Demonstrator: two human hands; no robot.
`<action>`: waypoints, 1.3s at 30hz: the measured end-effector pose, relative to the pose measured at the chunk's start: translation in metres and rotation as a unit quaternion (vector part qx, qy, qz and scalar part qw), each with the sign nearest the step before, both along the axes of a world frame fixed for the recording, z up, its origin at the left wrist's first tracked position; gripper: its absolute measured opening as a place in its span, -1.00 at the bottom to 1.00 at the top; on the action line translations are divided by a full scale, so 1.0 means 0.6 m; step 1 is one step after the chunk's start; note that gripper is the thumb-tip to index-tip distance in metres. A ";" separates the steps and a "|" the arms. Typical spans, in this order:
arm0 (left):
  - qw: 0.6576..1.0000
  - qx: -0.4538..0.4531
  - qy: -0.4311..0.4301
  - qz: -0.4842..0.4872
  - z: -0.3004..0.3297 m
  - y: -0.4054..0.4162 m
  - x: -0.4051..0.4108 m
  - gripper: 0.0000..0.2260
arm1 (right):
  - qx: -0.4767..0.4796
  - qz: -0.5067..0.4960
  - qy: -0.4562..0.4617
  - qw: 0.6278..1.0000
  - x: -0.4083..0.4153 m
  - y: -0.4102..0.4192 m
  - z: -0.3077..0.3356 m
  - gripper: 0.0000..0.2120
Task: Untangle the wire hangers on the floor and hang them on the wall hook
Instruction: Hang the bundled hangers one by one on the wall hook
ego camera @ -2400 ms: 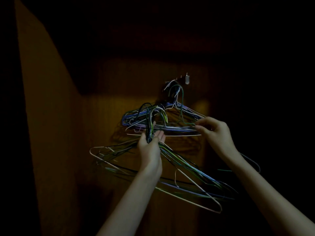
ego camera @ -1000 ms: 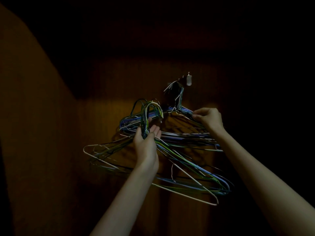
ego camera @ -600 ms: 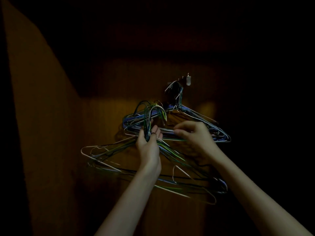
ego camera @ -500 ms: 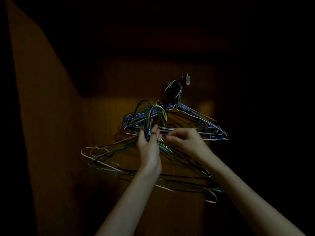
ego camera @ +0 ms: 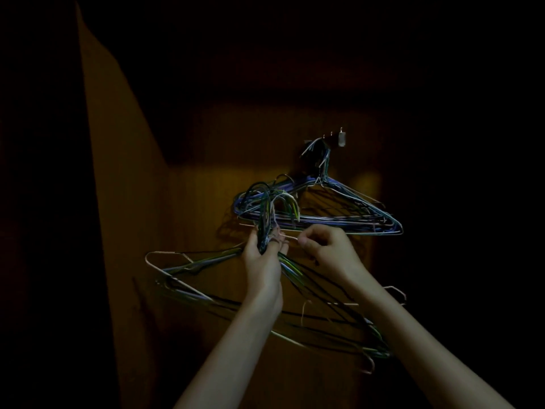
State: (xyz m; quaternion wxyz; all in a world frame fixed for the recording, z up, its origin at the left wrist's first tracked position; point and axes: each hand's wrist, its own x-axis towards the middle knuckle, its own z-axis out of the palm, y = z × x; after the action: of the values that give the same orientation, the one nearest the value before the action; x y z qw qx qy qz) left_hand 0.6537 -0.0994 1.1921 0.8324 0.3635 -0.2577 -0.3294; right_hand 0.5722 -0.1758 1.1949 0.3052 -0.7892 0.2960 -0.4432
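Much lost in the dark

The hook (ego camera: pixel 339 139) is too dim to make out; hanging hangers (ego camera: pixel 339 211) blur together, and both forearms run off the bottom edge.

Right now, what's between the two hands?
In the head view, one pale wire runs between the left hand and the right hand; behind is wooden wall.
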 end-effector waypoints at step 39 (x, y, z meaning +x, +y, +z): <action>0.997 0.023 -0.045 -0.063 -0.048 0.107 -0.031 -0.68 | -0.074 -0.134 0.242 0.958 -0.059 0.013 -0.072 -0.81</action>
State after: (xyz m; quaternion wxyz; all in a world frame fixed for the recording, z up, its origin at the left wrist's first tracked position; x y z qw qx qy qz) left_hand 0.6349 -0.0351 1.1632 0.7889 0.3798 -0.3100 -0.3705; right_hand 0.5369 -0.1680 1.1518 0.1031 -0.8466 0.4299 -0.2965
